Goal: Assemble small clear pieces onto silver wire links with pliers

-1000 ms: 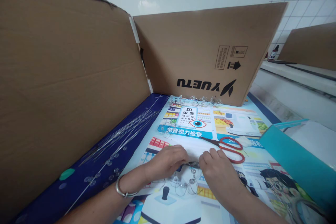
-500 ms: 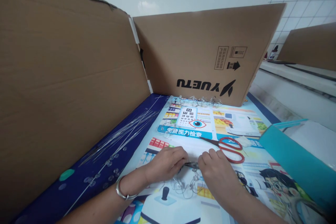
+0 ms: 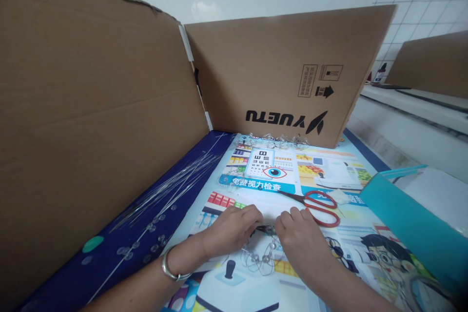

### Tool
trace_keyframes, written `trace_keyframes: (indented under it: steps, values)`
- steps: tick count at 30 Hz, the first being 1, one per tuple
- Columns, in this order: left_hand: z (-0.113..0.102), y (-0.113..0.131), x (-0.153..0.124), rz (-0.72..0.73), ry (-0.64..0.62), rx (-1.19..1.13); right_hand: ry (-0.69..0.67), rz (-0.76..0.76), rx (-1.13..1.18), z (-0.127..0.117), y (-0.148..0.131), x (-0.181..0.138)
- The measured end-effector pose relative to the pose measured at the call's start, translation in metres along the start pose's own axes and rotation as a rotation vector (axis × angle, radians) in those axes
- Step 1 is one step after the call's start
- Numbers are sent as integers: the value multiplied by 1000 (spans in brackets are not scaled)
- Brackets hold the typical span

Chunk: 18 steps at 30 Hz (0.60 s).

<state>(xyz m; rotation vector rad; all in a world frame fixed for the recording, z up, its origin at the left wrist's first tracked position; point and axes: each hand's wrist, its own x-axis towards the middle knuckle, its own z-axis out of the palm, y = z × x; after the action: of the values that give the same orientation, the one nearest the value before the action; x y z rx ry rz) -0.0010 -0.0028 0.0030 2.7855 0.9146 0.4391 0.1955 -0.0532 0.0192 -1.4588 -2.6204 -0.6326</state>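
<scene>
My left hand (image 3: 232,229) and my right hand (image 3: 298,236) meet low in the middle of the table, fingers curled. Between them they pinch a piece of thin wire strung with clear beads (image 3: 261,253), whose loops hang just below the fingertips over the printed poster (image 3: 329,165). A silver bangle (image 3: 170,265) circles my left wrist. Red-handled scissors (image 3: 316,204) lie shut just beyond my right hand.
A bundle of straight thin wires (image 3: 171,185) and loose clear beads (image 3: 146,239) lie on the blue strip at left. Cardboard panels (image 3: 278,63) wall the left and back. More clear beads (image 3: 274,140) line the back panel's foot. A teal box (image 3: 409,219) stands at right.
Both hands stay almost in place, shifting slightly. The beaded wire loops have moved a little lower under the fingers.
</scene>
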Motion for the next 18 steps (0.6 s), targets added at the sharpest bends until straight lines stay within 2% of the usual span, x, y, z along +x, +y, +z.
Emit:
trace_keyframes:
  steps: [18]
  values:
    - [-8,2,2,75,-61,29,-87,9,66,-5,3,4]
